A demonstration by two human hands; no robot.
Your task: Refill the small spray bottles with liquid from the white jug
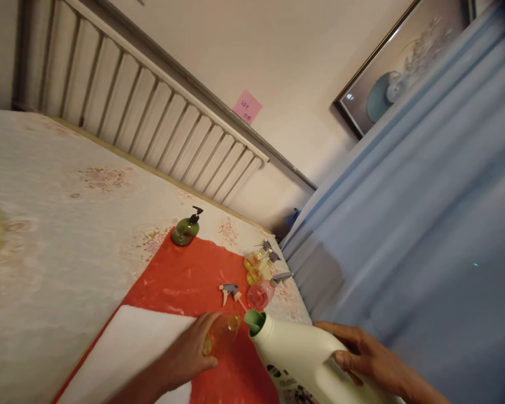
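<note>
Beneath both hands the flowered table (46, 224) is spread, with a red sheet (180, 275) laid over it and a white sheet (151, 331) set under the left forearm. The jug (303, 350) is gripped by the right hand (368, 359), tilted, its green mouth pointed toward the left hand (189, 349). A pink bottle (260, 294) is seen beyond both. Within the left hand's curled fingers, a clear bottle (221, 332) is held leaning, and just past it a spray head (230, 292) is laid. Pouring appears to be lined up; no stream can be made out. Closer mouths and a steady tilt are called for, it seems.
</note>
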